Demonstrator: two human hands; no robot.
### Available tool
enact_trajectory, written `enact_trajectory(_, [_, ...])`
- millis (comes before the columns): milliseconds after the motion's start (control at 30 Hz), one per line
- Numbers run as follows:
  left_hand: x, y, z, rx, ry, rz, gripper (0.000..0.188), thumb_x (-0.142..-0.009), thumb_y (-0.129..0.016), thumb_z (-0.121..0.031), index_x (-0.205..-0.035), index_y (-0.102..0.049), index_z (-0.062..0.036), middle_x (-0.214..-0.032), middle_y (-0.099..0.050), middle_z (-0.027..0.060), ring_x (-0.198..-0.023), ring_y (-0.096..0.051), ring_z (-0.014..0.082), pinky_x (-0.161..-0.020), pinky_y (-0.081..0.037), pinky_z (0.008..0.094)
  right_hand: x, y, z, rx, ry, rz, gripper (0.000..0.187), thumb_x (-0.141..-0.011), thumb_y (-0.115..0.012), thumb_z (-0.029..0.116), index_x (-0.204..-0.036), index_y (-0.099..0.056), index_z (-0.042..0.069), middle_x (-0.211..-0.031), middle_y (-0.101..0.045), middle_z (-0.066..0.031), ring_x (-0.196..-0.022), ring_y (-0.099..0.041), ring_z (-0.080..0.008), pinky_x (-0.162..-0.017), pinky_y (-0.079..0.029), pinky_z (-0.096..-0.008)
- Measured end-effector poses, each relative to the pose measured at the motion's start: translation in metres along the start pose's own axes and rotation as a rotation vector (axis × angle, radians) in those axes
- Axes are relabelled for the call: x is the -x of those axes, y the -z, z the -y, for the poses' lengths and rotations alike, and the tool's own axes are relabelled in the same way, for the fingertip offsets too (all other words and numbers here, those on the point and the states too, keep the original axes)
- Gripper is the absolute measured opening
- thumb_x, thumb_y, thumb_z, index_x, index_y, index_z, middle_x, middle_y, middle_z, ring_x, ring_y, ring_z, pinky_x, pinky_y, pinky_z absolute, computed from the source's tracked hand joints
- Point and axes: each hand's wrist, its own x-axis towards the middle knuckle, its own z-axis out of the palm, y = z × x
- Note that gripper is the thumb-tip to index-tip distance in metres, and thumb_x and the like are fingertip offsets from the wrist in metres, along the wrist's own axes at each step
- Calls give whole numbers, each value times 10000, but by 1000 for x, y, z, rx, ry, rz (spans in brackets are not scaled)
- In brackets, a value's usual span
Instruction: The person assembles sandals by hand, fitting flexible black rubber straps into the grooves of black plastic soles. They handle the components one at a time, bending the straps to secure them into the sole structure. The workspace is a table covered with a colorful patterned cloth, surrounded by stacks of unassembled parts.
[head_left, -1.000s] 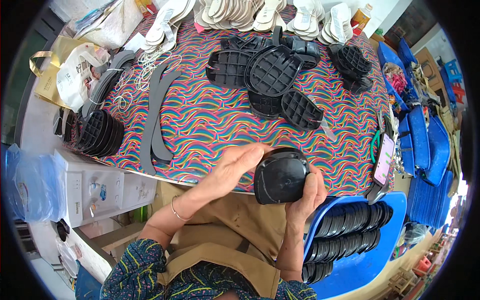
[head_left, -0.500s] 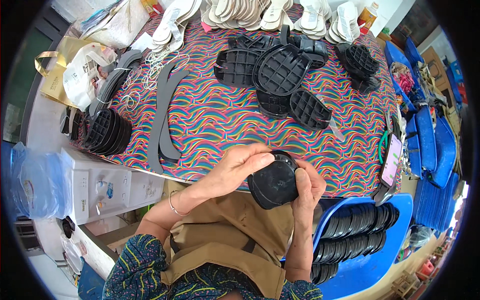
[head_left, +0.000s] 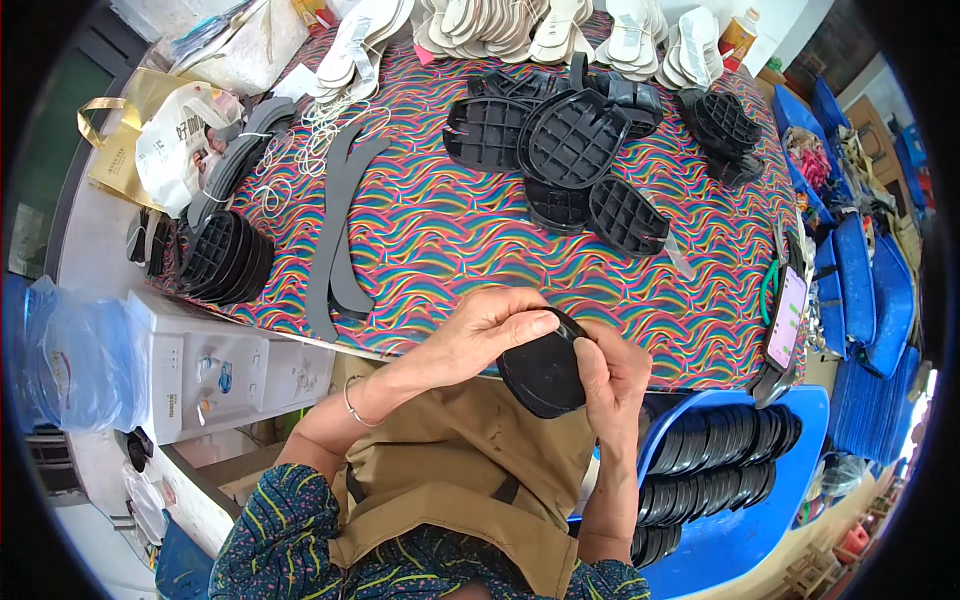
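Note:
A black rubber shoe sole (head_left: 542, 375) is held just above my lap, at the near edge of the colourful wavy-patterned table (head_left: 420, 240). My left hand (head_left: 487, 335) grips its upper left rim, fingers curled over the top. My right hand (head_left: 612, 378) clasps its right side, thumb pressed on the edge. Both hands hold the same sole, smooth side toward me.
Black gridded soles (head_left: 570, 150) lie piled at the table's far middle, white insoles (head_left: 520, 25) along the far edge, grey strips (head_left: 335, 230) at left, a stack of black soles (head_left: 225, 260) at far left. A blue tub (head_left: 720, 540) with several stacked soles stands at my right. A phone (head_left: 786, 320) lies at the table's right end.
The sole has shifted slightly lower and to the right in my hands and turned, my left fingers now wrapped over its top rim. The view has tilted a little.

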Motion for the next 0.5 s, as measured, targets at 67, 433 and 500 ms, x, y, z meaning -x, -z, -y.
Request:
enact_trajectory(67, [4, -2, 2, -137, -121, -48, 265, -1003, -566, -241, -1039, -627, 15, -826, -591, -8, -765, -524, 66, -663, -428, 272, 3, -5, 4, 41, 43, -13, 205, -920, -628, 131, -980, -674, -60, -704, -615, -100, -574, -560, -142, -541, -436, -293])
enact_trajectory(433, [49, 23, -6, 355, -60, 84, 537, -935, -642, -298, -1361, -507, -1, -1260, -589, 98, -1154, -552, 160, -982, -436, 316, 21, -39, 15, -570, -328, -51, 391, -1011, -521, 305, -1003, -681, -52, -818, -609, 10, -737, -485, -65, -660, -385, -233])
enact_trajectory(500, [54, 6, -9, 326, -235, -84, 698, -895, -665, -364, -1428, -420, 14, -1373, -526, 150, -1255, -519, 220, -1045, -414, 371, 18, -48, 22, -574, -295, -101, 397, -1019, -504, 310, -996, -684, -43, -819, -617, 11, -729, -499, -57, -658, -389, -227])
